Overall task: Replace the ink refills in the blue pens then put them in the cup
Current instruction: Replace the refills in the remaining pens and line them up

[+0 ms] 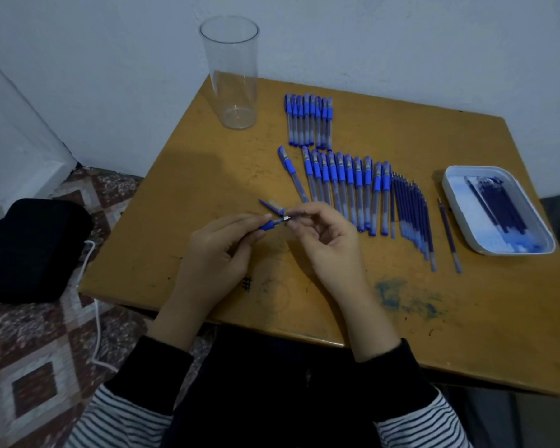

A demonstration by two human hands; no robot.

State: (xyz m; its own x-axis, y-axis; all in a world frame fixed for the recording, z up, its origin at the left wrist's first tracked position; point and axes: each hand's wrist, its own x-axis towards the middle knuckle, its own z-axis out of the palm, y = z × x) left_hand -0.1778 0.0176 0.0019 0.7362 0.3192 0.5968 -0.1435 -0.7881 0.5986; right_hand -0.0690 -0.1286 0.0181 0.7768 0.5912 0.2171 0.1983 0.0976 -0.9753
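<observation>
Left grip point(214, 253), right grip point(330, 247) close together, fingers curled, both pinching pen point(267, 225); forearms converge.

The left hand point(212, 253) hides most of the pen point(267, 225).

A small black hash sign point(246, 283), "#", is drawn on the surface point(207, 163) near its front edge. The print on the pens point(348, 176) is too small to be read.

blue pens point(343, 185), clear cup point(232, 72), white tray point(450, 195), striped sleeves point(120, 418)
</observation>
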